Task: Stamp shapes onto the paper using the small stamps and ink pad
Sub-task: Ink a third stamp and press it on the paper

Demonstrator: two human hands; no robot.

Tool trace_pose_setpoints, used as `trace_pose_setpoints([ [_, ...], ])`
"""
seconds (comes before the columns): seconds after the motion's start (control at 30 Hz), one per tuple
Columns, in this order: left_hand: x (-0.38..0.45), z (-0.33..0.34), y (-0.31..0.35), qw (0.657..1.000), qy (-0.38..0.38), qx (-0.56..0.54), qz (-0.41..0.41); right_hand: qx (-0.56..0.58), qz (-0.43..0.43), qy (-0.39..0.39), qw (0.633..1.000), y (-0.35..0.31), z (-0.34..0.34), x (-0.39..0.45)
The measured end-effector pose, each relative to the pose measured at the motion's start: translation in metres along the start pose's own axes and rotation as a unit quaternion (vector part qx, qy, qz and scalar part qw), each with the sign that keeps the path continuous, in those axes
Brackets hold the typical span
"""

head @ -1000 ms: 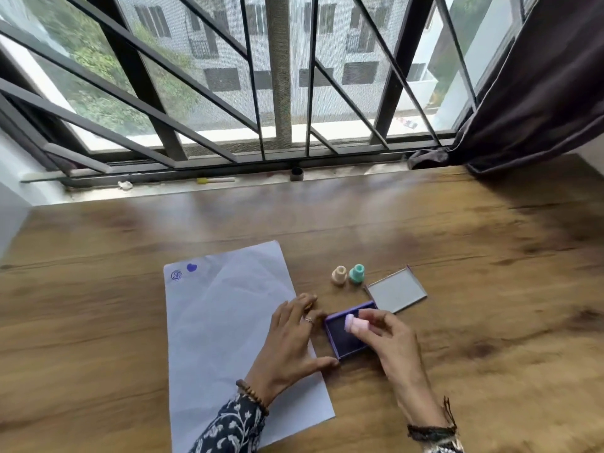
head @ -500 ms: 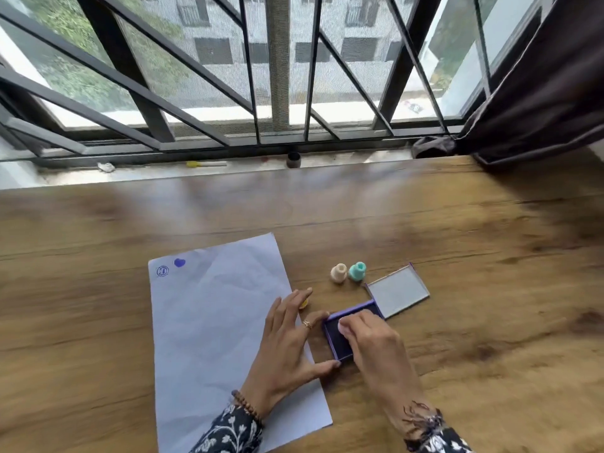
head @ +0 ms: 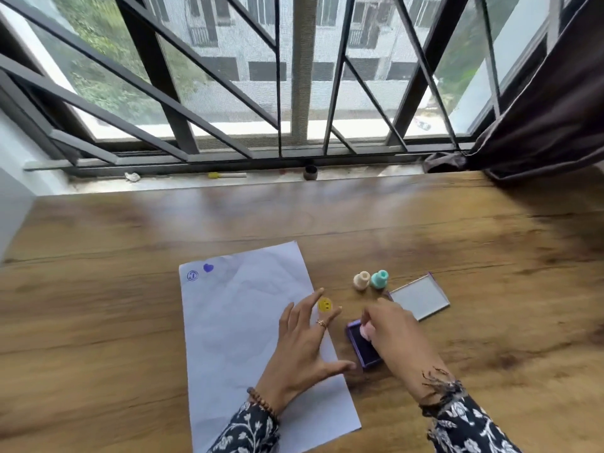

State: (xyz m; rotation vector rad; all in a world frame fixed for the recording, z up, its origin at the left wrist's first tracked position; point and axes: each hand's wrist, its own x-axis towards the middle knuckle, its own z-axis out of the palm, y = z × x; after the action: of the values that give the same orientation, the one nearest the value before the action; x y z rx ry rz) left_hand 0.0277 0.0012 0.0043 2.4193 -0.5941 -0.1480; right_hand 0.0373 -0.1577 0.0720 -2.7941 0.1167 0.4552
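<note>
Right hand [head: 397,338]: fingers pinching 1 pink stamp [head: 365,331] onto the purple ink pad [head: 361,348], at 3 o'clock of the paper [head: 248,338]. Left hand [head: 304,348]: fingers spread, flat on the paper edge. Advice: press squarely and lift straight, inking the face evenly.

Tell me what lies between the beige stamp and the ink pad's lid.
In the head view, the teal stamp stands between the beige stamp and the lid.
</note>
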Motion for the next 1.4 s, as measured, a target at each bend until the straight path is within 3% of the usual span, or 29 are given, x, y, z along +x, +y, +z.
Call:
trace_pose_setpoints([
  [0.13, -0.014, -0.042, -0.04, 0.993, 0.095, 0.026, -0.065, 0.123, -0.019, 0.115, 0.986, -0.031, -0.003, -0.006],
  [0.23, -0.026, -0.081, -0.081, 0.977, 0.164, 0.073, -0.112, 0.256, -0.053, 0.145, 0.954, -0.078, 0.01, -0.003],
  [0.43, -0.032, -0.123, -0.141, 0.969, 0.126, 0.108, -0.182, 0.367, -0.082, 0.184, 0.908, -0.161, 0.053, 0.032],
  [0.6, -0.026, -0.119, -0.163, 0.975, 0.079, 0.086, -0.19, 0.338, -0.057, 0.252, 0.905, -0.193, 0.077, 0.061],
  [0.7, -0.027, -0.113, -0.17, 0.974, 0.077, 0.07, -0.2, 0.29, -0.067, 0.254, 0.92, -0.198, 0.089, 0.071],
  [0.9, -0.027, -0.109, -0.173, 0.975, 0.099, 0.075, -0.183, 0.083, -0.104, 0.282, 0.95, -0.209, 0.095, 0.075],
  [1.03, -0.027, -0.109, -0.173, 0.976, 0.098, 0.072, -0.183, 0.024, -0.111, 0.259, 0.959, -0.212, 0.092, 0.078],
  [1.23, -0.028, -0.109, -0.173, 0.977, 0.1, 0.06, -0.177, -0.052, -0.101, 0.074, 0.991, -0.219, 0.065, 0.105],
  [1.4, -0.027, -0.109, -0.173, 0.977, 0.107, 0.055, -0.174, -0.141, -0.135, -0.011, 0.981, -0.237, 0.046, 0.122],
])
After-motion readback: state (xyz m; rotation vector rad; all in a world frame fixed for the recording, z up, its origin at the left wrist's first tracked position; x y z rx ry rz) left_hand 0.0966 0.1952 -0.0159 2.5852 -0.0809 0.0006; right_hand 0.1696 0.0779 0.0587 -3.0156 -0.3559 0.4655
